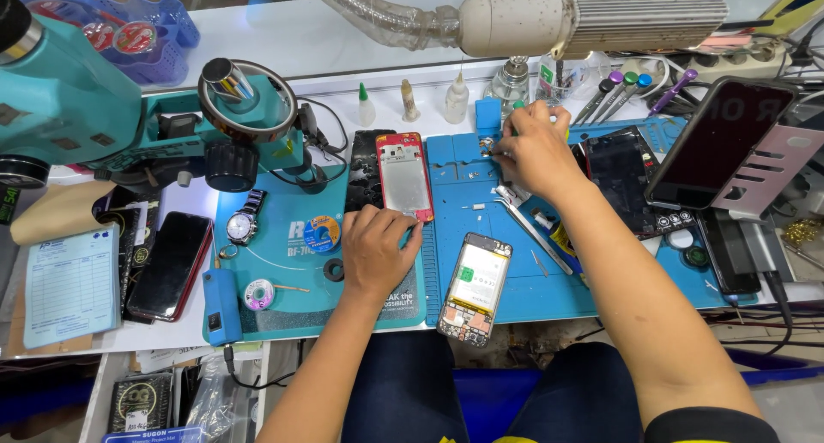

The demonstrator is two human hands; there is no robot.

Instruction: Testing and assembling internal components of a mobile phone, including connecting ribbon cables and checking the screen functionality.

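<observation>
A dark glossy phone screen (pixel 717 142) leans on a pink metal stand (pixel 768 172) at the bench's right. A black detached display panel (pixel 620 181) lies flat left of it. A black-screened phone in a red case (pixel 172 265) lies far left, beside a pale blue printed paper form (pixel 70 286). Below the bench edge sits a black box with a gold emblem (pixel 139 402).

The left hand (pixel 375 252) rests at six o'clock of the red phone frame (pixel 405 175), while the right hand (pixel 534 147) picks at the blue mat (pixel 515 263).
</observation>
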